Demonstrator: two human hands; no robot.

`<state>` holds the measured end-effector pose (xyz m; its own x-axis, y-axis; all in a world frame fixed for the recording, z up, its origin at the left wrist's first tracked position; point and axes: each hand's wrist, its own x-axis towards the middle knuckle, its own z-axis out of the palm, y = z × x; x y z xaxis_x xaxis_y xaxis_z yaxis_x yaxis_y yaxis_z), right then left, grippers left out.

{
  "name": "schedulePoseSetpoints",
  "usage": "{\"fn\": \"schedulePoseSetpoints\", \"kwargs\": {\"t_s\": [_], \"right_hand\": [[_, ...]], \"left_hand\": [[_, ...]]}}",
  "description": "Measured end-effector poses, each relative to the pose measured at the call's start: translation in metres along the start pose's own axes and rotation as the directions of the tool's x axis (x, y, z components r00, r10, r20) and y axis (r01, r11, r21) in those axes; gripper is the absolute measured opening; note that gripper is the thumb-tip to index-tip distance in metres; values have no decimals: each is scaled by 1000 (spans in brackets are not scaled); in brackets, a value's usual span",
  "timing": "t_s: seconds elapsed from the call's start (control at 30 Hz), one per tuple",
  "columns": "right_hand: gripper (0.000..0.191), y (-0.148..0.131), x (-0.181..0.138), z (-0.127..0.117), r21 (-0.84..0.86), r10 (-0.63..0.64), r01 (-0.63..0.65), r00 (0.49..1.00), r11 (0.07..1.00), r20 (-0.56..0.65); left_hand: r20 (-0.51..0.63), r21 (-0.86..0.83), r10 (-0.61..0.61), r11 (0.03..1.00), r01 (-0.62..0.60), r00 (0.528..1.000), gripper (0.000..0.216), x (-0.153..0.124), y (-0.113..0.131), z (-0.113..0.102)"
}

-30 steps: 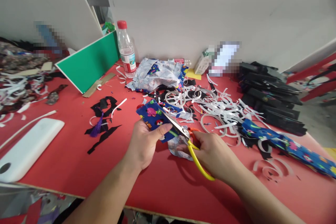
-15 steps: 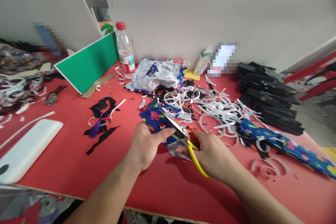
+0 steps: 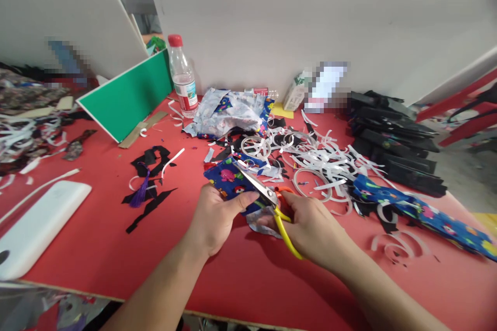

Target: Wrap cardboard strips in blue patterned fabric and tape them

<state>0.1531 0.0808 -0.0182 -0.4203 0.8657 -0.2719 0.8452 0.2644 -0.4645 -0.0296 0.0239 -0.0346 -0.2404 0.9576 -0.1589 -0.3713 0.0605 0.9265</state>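
My left hand (image 3: 217,217) pinches a small piece of blue patterned fabric (image 3: 227,180) just above the red table (image 3: 97,238), thumb on top. My right hand (image 3: 310,227) is closed round the yellow and orange handles of a pair of scissors (image 3: 267,199). The steel blades lie across the fabric's right edge, pointing up and left, nearly together. A pale scrap of the fabric's underside hangs below the blades between my hands.
White paper strips and rings (image 3: 322,160) litter the table beyond my hands. A crumpled pale cloth (image 3: 229,111), a water bottle (image 3: 182,80), a green board (image 3: 128,95), black folded pieces (image 3: 396,134), a long blue fabric strip (image 3: 419,214) and a white pad (image 3: 39,225) surround them.
The fabric and scissors have shifted slightly away from me, and the blades have closed a little along the fabric's edge. My view has tilted down a little.
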Motion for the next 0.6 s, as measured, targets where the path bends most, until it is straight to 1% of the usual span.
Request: {"fn": "schedulePoseSetpoints", "kwargs": {"t_s": [0.13,0.3,0.47,0.6], "right_hand": [[55,-2,-1,0,-9,7,-7,1000,1000,-18],[59,2,2,4,-5,-3,3,999,1000,-39],[61,5,4,7,60,-1,0,1000,998,6],[59,6,4,7,57,0,0,1000,998,3]], "left_hand": [[6,16,2,1000,-2,1000,20,0,0,-1],[12,0,-16,1000,16,1000,23,0,-2,-1],[7,-13,-33,999,33,999,21,1,-3,-2],[10,-7,-35,999,35,999,22,0,-4,-3]]}}
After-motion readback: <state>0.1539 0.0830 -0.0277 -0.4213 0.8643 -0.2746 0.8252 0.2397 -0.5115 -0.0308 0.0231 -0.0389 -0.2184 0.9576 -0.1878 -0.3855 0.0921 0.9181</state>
